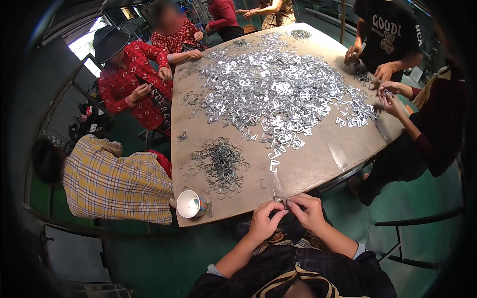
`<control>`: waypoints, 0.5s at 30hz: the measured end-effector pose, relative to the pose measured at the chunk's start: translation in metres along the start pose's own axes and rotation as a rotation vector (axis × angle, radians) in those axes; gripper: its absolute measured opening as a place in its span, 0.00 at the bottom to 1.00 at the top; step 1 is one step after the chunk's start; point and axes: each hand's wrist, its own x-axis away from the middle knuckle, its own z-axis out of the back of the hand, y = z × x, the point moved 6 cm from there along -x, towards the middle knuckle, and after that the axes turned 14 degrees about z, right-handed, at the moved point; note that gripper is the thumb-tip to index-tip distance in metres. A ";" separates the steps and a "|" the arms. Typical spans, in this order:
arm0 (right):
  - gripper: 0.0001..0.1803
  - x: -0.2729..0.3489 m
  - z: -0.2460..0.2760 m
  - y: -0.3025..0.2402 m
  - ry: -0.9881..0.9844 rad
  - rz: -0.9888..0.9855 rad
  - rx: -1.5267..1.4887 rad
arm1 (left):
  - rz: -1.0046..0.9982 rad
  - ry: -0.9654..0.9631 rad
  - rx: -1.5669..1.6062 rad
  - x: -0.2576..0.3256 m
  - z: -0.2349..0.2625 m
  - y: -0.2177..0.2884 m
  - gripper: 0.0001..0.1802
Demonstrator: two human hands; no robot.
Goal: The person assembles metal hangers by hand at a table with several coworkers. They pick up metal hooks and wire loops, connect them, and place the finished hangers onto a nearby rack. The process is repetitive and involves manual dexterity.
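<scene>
Brown tabletop [318, 159], matte and scuffed, with green floor around it. Near edge: left hand [263, 221] and right hand [308, 211] meet, fingers narrowed on one small metal clip [281, 200], held just above the rim. Judgement: seat the wire squarely, pinching close to the joint. Left: white cup [190, 203]. Beyond: dark wire loops [221, 161], thin and tangled. Farther: heap of shiny flat clips [276, 94]. Co-workers sit round the far sides.

1. You wear the single head view; it looks steeply down over the table [318, 164] edge, your hands close at bottom centre.
2. The fisheye bends edges; co-workers ring the far sides.
</scene>
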 end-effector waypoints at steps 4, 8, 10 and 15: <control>0.09 0.001 0.000 -0.010 -0.011 0.072 0.076 | -0.056 -0.001 -0.019 -0.001 -0.001 0.001 0.06; 0.08 0.006 -0.001 -0.012 0.000 0.099 0.101 | -0.071 -0.095 -0.052 0.000 0.003 0.003 0.05; 0.07 0.009 0.000 -0.013 0.010 0.096 0.124 | -0.052 -0.143 -0.015 -0.008 0.011 -0.005 0.05; 0.06 0.011 0.003 -0.017 0.032 0.126 0.143 | -0.091 0.342 -0.554 -0.048 0.072 -0.035 0.05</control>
